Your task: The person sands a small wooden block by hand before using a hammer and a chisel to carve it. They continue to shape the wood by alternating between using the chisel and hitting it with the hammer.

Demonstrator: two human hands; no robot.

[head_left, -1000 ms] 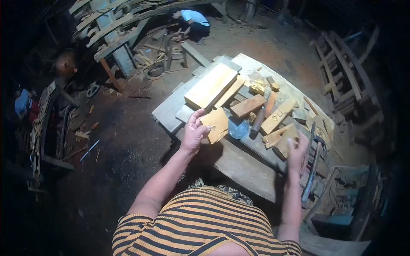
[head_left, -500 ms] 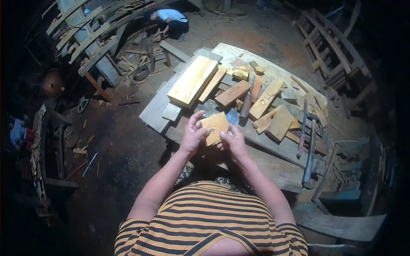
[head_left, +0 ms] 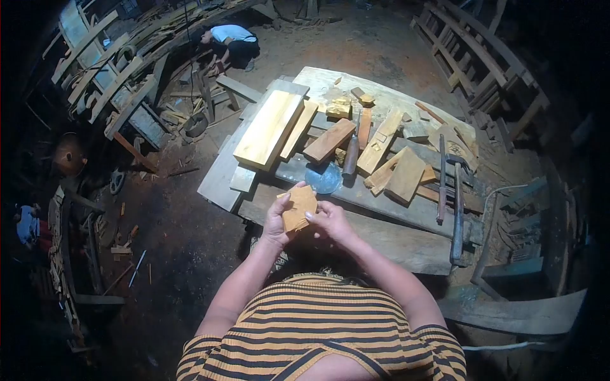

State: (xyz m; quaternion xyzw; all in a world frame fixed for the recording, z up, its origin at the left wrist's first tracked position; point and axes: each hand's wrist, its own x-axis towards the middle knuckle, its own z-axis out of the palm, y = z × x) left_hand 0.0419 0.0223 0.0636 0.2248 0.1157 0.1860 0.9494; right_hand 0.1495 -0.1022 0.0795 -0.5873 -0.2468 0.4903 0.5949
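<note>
A small flat piece of yellowish wood is held up in front of my chest, at the near edge of the bench. My left hand grips its left side, thumb on the face. My right hand is closed at its lower right edge, with the thumb against it; some fingers are hidden behind. Just beyond, a round bluish disc lies on the bench. A chisel with a dark wooden handle lies near it, beside a reddish wood block.
A large pale block sits at the bench's left. Several offcuts, a hammer and a long thin tool lie on the right. Timber racks stand at far right. A person crouches at the back left near piled wood.
The wood piece has moved left and slightly down, and turned in my hands. More of the bluish disc shows. The whole view has shifted a little.
</note>
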